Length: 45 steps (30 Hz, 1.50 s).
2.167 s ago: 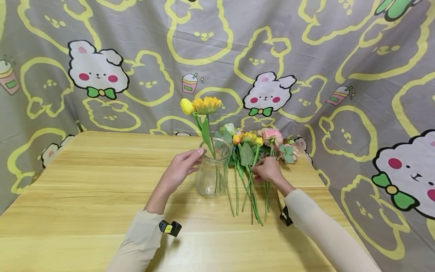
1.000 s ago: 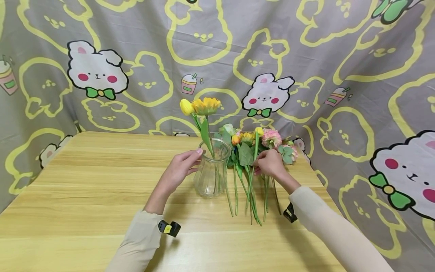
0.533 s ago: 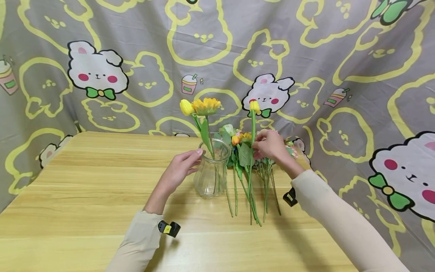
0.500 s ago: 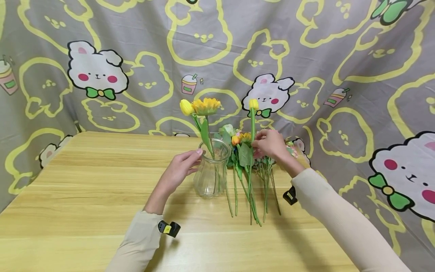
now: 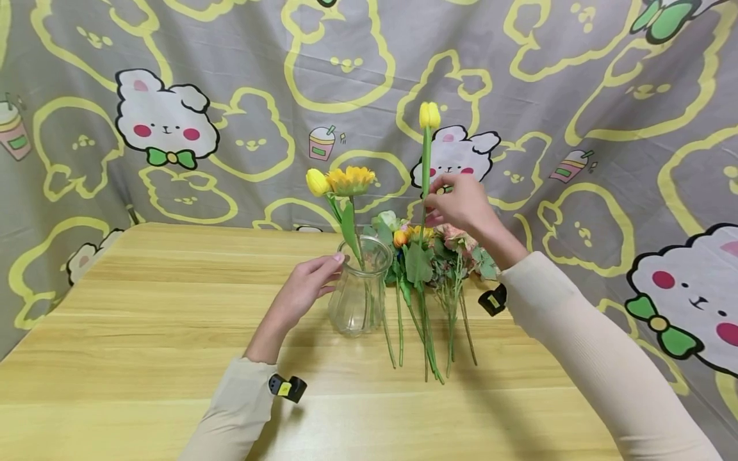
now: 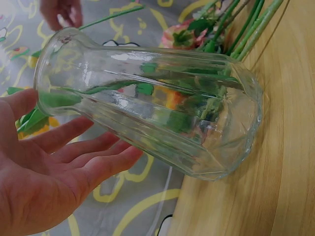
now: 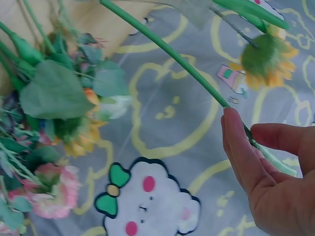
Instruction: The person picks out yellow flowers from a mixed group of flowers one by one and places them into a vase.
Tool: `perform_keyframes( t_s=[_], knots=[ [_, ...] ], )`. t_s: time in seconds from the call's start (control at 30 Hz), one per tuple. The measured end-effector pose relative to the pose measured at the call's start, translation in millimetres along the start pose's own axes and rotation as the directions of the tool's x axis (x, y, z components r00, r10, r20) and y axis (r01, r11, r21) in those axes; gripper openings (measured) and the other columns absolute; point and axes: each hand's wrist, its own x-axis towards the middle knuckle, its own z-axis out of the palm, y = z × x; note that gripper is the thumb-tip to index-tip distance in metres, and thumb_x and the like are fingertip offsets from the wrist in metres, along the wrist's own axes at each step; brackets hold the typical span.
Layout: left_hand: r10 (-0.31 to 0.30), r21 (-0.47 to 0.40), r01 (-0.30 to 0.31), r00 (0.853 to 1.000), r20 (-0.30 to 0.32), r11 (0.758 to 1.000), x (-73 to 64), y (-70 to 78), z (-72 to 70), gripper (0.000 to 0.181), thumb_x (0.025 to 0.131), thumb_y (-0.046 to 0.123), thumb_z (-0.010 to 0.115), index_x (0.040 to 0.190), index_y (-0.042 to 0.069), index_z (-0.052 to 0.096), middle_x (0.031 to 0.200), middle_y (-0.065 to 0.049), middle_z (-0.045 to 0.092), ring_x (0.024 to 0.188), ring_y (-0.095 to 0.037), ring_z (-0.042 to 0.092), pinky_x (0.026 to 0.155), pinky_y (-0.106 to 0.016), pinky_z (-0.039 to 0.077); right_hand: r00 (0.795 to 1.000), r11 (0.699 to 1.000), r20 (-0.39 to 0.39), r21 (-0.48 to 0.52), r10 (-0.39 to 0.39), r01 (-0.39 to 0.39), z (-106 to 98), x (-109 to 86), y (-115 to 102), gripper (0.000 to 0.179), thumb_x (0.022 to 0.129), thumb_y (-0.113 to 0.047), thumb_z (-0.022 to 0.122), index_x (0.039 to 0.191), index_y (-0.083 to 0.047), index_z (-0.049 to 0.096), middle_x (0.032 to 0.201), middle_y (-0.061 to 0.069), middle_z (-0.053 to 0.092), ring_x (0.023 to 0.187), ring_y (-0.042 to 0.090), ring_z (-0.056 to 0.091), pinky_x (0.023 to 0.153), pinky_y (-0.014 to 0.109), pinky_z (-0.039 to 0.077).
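My left hand rests against the neck of a clear glass vase. The left wrist view shows its fingers spread and mostly straight along the glass, the thumb at the rim. In the vase stand a yellow tulip and an orange-yellow sunflower, their stems seen through the glass. My right hand pinches the green stem of another yellow tulip, held upright above the flower pile. In the right wrist view this stem runs out between thumb and fingers.
Right of the vase lies a pile of artificial flowers, with a pink bloom, an orange tulip and a white bloom. Their stems point toward the near edge of the wooden table. A patterned grey curtain hangs behind.
My right hand has drawn the yellow tulip up out of the pile, so its head now stands well above the other flowers. My left hand and the vase have stayed in place.
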Motion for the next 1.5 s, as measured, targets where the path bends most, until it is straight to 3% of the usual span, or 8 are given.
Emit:
perform_keyframes(
  t_s=[0.33,0.67,0.83,1.17,1.5],
  knots=[
    [0.006,-0.013,-0.006,1.000,-0.001,1.000,0.8,0.1,-0.6,0.065,0.103,0.053,0.052,0.145,0.003,0.054,0.147,-0.016,0.054,0.136,-0.033,0.053,0.112,-0.047,0.049,0.985,0.993,-0.122,-0.002,-0.121,0.122,-5,0.8,-34,0.013,0.096,-0.008,0.057,0.103,0.002,0.059,0.098,0.025,0.073,0.064,0.018,0.075,0.066,0.027,0.064],
    [0.001,-0.003,-0.001,1.000,0.004,1.000,0.8,-0.4,0.6,0.066,0.103,0.054,0.051,0.145,0.002,0.053,0.146,-0.017,0.054,0.137,-0.033,0.053,0.112,-0.045,0.049,0.969,0.984,-0.179,0.012,-0.171,0.176,3,-3.3,-45,0.010,0.098,-0.009,0.054,0.105,-0.003,0.056,0.098,0.021,0.075,0.068,0.017,0.076,0.066,0.025,0.064],
    [0.004,-0.011,-0.004,1.000,0.006,1.000,1.5,-0.6,0.2,0.064,0.104,0.052,0.051,0.145,0.003,0.053,0.147,-0.016,0.054,0.137,-0.032,0.053,0.111,-0.044,0.050,0.965,0.974,-0.139,0.014,-0.222,0.226,13,-7.4,-42,0.010,0.097,-0.004,0.054,0.104,0.004,0.056,0.094,0.027,0.074,0.064,0.020,0.075,0.062,0.026,0.064],
    [0.005,-0.023,-0.005,1.000,0.003,1.000,1.3,-1.7,-1.4,0.061,0.105,0.049,0.051,0.145,0.003,0.053,0.149,-0.015,0.053,0.136,-0.032,0.053,0.112,-0.046,0.049,0.973,0.975,-0.065,-0.050,-0.221,0.218,39,-17.8,-31,0.009,0.095,-0.006,0.054,0.102,0.001,0.057,0.087,0.017,0.077,0.067,0.024,0.076,0.057,0.030,0.062],
    [0.006,-0.033,-0.006,1.000,0.003,0.999,2.2,-1.2,-1.0,0.063,0.104,0.050,0.052,0.144,0.001,0.054,0.147,-0.016,0.054,0.136,-0.033,0.053,0.114,-0.048,0.047,0.981,0.979,0.015,-0.076,-0.191,0.192,67,-22.1,-15,0.008,0.096,-0.008,0.057,0.101,-0.001,0.059,0.087,0.013,0.077,0.065,0.020,0.075,0.055,0.028,0.060]
  ],
)
